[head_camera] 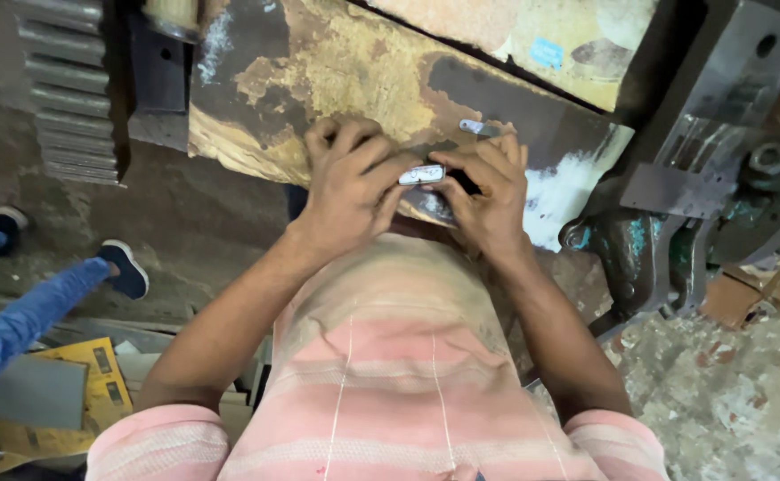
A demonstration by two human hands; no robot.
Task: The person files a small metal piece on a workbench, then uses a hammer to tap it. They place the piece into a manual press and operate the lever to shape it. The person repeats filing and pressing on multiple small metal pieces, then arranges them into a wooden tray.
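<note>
1. Lower left of frame: showed another person's blue-trousered legs (pixel 16 312) on the floor.
2. Centre: left hand (pixel 350 183) curled closed, pinching small flat metal piece (pixel 422 174).
3. Right of centre: right hand (pixel 488 191) gripped that piece's other end, above worn yellow workbench (pixel 319 71).
4. Far right: stood green-grey press machine (pixel 693 205).
</note>
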